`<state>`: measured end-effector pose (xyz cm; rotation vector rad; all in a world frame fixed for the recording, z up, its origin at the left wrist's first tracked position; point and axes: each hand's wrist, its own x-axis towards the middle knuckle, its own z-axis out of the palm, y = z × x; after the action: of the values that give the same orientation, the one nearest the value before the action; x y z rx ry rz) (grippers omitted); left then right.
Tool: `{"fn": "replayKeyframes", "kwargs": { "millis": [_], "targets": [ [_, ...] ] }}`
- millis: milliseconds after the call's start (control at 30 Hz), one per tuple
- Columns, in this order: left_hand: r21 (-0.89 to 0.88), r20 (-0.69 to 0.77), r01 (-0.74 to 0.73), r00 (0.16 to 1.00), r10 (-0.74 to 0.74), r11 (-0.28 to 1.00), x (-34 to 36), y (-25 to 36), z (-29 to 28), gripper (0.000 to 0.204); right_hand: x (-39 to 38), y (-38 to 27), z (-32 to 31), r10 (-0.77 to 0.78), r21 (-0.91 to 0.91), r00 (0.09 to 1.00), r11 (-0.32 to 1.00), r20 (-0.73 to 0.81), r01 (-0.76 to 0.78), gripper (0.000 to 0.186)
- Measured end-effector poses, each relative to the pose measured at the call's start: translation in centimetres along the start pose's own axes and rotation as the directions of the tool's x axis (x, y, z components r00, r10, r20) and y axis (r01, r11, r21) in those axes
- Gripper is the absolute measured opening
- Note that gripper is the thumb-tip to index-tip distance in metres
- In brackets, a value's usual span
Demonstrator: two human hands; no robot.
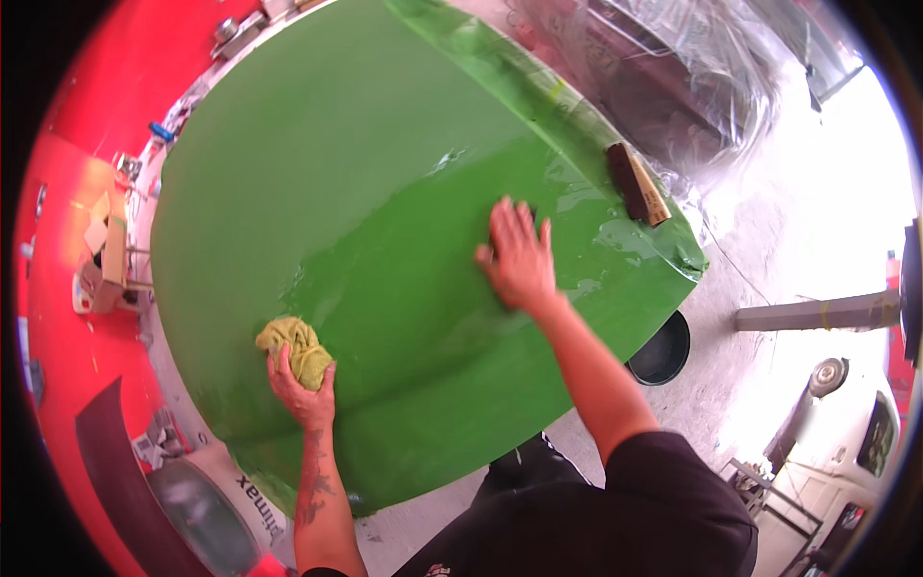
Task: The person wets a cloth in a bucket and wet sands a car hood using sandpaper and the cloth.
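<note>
A large green car hood (317, 173) lies before me, glossy and wet across its middle and right, duller at the far left. My left hand (306, 389) grips a bunched yellow cloth (296, 351) against the hood's near left part. Further right, my right hand (519, 255) presses down on the wet surface with its fingers stretched forward. A dark edge of a pad (534, 213) shows beside those fingertips; most of it is hidden under the hand. A dark brown block (630, 183) and a tan strip (654, 197) rest together at the hood's right edge.
A black bucket (663, 351) stands on the floor at the hood's right. Plastic sheeting (711, 87) covers a dark form beyond. A grey post (817, 313) and a white vehicle (846, 423) are at right. Cardboard boxes (108, 250) stand by the red wall at left.
</note>
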<state>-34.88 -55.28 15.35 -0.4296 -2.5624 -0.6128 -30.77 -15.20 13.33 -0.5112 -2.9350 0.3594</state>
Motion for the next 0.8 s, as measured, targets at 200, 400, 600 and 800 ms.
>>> {"fn": "replayKeyframes", "kwargs": {
  "millis": [200, 400, 600, 800],
  "targets": [
    [-0.374, 0.078, -0.004, 0.996, 0.036, 0.927, 10.6, 8.5, 4.4, 0.051, -5.4, 1.2, -3.1, -0.09, -0.016, 0.987, 0.996, 0.134, 0.093, 0.079],
    [-0.585, 0.11, -0.185, 0.947, 0.303, 0.789, 21.5, 25.1, 12.2, 0.052, 3.3, -0.9, -1.4, -0.039, 0.017, 0.999, 0.999, -0.003, 0.039, 0.08],
    [-0.556, 0.082, -0.143, 0.971, 0.225, 0.819, 19.1, 20.8, 11.2, 0.064, -7.0, 8.3, -3.4, 0.378, 0.009, 0.922, 0.925, 0.077, -0.38, 0.079],
    [-0.093, 0.015, 0.037, 0.999, -0.035, 0.995, 7.1, 2.5, 1.4, 0.074, -0.1, 8.2, -2.6, 0.478, -0.001, 0.878, 0.878, -0.039, -0.478, 0.08]
  ]
}}
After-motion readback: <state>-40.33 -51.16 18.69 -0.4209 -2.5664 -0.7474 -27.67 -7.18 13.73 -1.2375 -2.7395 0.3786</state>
